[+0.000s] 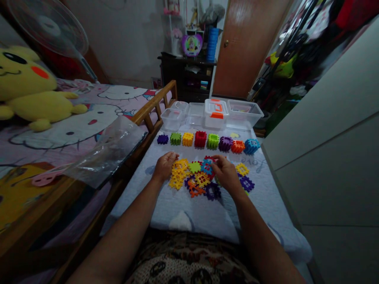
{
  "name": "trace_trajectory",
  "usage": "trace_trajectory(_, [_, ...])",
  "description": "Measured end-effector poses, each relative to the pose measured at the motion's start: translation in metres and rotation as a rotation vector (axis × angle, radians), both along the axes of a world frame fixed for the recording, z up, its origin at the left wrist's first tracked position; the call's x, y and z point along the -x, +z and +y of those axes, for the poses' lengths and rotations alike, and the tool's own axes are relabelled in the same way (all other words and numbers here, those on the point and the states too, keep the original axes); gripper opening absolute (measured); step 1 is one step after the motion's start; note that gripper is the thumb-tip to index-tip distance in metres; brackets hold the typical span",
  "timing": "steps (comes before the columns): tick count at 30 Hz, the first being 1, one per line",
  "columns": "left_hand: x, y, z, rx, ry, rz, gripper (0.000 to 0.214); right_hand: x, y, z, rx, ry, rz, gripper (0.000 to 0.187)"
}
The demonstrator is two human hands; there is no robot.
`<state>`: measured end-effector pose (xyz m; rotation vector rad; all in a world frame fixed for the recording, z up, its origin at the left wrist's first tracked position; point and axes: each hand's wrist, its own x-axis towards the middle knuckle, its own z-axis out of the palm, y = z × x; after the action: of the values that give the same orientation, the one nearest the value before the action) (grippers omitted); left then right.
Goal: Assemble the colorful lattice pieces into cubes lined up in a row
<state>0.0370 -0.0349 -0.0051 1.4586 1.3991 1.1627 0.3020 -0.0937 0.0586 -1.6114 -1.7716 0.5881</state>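
A pile of flat, toothed plastic tiles (201, 179) in yellow, green, blue, orange and purple lies on a pale quilted mat (189, 213). My left hand (164, 166) rests at the pile's left edge, fingers curled over yellow tiles (179, 173). At the pile's right side my right hand (226, 173) lies with its fingers bent on a blue and red tile (207, 165). Behind the pile stands a row of several assembled cubes (207, 142), purple at the left through blue at the right.
Clear plastic tubs (244, 114) and a lidded box with an orange latch (216, 113) stand at the mat's far end. A wooden bed rail (148, 112), a clear plastic bag (109, 152) and a yellow plush toy (29, 90) are on the left. A grey wall (325, 130) runs along the right.
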Motion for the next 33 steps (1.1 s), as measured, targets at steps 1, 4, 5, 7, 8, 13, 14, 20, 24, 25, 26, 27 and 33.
trace_trajectory(1, [0.0, 0.0, 0.0, 0.003, 0.002, 0.005, 0.053, -0.005, -0.002, 0.001, 0.02, -0.014, -0.043, 0.023])
trace_trajectory(4, [0.0, 0.002, -0.001, 0.014, 0.008, 0.016, 0.052, -0.011, -0.007, 0.001, 0.006, -0.032, -0.228, 0.015])
trace_trajectory(5, [0.0, 0.002, -0.001, 0.016, 0.009, 0.02, 0.051, -0.011, -0.009, 0.001, -0.009, -0.031, -0.284, 0.016])
trace_trajectory(7, [0.0, 0.002, -0.001, 0.016, 0.011, 0.024, 0.05, -0.01, -0.01, -0.001, -0.023, -0.015, -0.37, 0.02])
trace_trajectory(8, [0.0, 0.002, -0.001, 0.016, 0.01, 0.026, 0.05, -0.011, -0.01, -0.001, -0.023, 0.0, -0.405, 0.025])
trace_trajectory(13, [0.0, 0.0, 0.0, 0.005, 0.006, 0.029, 0.051, -0.012, -0.007, -0.003, 0.014, 0.083, -0.528, 0.053])
trace_trajectory(14, [0.0, 0.0, 0.0, 0.005, 0.006, 0.029, 0.051, -0.012, -0.007, -0.003, 0.028, 0.094, -0.542, 0.056])
trace_trajectory(20, [0.0, 0.001, 0.0, 0.024, 0.001, 0.033, 0.049, -0.008, -0.008, 0.003, 0.094, 0.129, -0.56, 0.038])
trace_trajectory(24, [0.0, 0.003, 0.0, 0.034, 0.004, 0.056, 0.048, -0.009, -0.009, 0.005, 0.081, 0.123, -0.534, 0.036])
trace_trajectory(25, [-0.001, 0.003, 0.0, 0.035, 0.002, 0.062, 0.048, -0.01, -0.009, 0.005, 0.08, 0.121, -0.531, 0.038])
trace_trajectory(26, [-0.001, 0.004, 0.0, 0.036, 0.0, 0.068, 0.048, -0.011, -0.009, 0.005, 0.08, 0.118, -0.53, 0.041])
trace_trajectory(27, [-0.001, 0.005, 0.0, 0.035, -0.001, 0.074, 0.047, -0.011, -0.009, 0.006, 0.081, 0.114, -0.532, 0.043])
trace_trajectory(33, [-0.002, 0.009, -0.002, 0.026, 0.006, 0.103, 0.047, -0.006, -0.01, 0.008, 0.088, 0.145, -0.546, 0.039])
